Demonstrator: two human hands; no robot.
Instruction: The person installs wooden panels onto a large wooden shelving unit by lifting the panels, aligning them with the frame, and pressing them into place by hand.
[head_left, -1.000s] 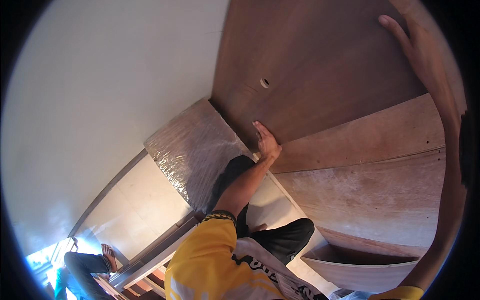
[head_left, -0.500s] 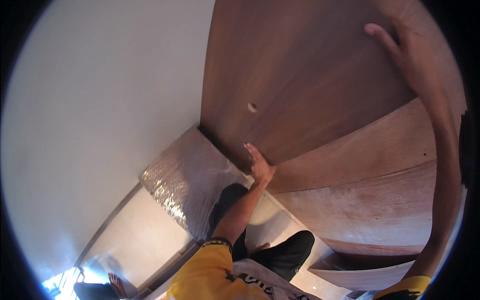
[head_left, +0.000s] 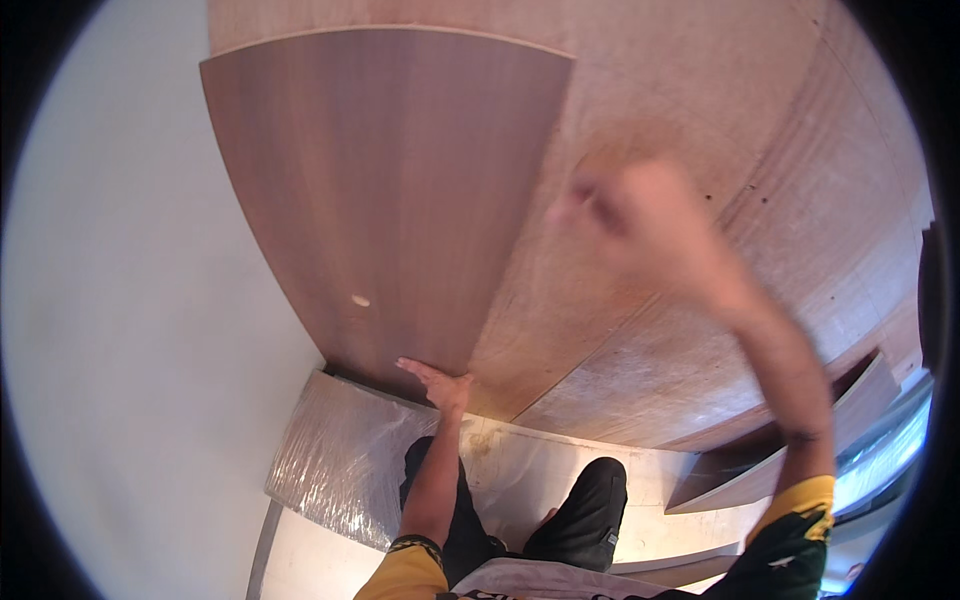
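Observation:
A dark brown wood-grain panel point(head_left: 400, 180) stands against a lighter plywood surface point(head_left: 620, 330), beside the white wall. A small pale oval mark or hole shows in its lower part. My left hand point(head_left: 442, 385) rests at the panel's lower right corner, fingers stretched out over its face and thumb side near the edge. To the right of the panel, my right hand point(head_left: 645, 215) is raised in front of the plywood and smeared by motion. Its fingers are too blurred to read, and whether anything is in them cannot be made out.
The white wall point(head_left: 130, 300) runs along the left. A low piece wrapped in clear plastic point(head_left: 335, 455) sits below the panel, close to my legs. At the lower right, a wooden board point(head_left: 735, 490) stands by a dark recess. My bent knees point(head_left: 590, 500) are below the plywood.
My right hand has left the upper part of the panel and swung down and inward before the plywood. My left hand stays at the lower corner. The view has turned, showing the panel's top edge.

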